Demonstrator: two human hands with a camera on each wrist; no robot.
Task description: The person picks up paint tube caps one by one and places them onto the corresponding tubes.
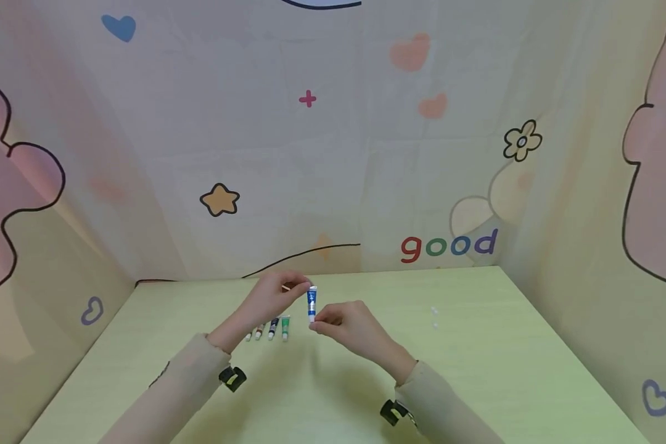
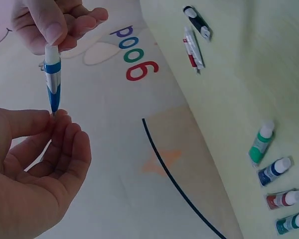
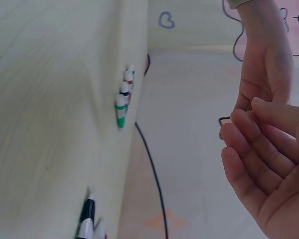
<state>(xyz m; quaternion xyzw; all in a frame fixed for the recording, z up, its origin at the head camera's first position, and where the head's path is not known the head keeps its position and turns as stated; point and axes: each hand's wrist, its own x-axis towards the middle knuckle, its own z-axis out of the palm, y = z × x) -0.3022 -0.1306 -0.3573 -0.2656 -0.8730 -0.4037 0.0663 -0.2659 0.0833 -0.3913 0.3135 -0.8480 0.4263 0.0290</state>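
Observation:
A blue paint tube (image 1: 312, 302) is held upright above the table, cap down. My left hand (image 1: 277, 293) pinches its flat crimped end from above. Below, the thumb and fingers of my right hand (image 1: 349, 324) pinch the white cap. The left wrist view shows both ends of the blue tube (image 2: 53, 79) gripped, the right hand (image 2: 55, 22) at the cap and the left hand (image 2: 45, 169) at the tail. The right wrist view hides the tube behind the fingers of the right hand (image 3: 269, 164).
Several small paint tubes lie in a row beneath my left hand, a green tube (image 1: 285, 328) at its right end. Further right, small white items (image 1: 435, 317) look washed out; the left wrist view shows a black-and-white tube (image 2: 197, 22) there. A printed cloth (image 1: 333, 154) stands behind the table.

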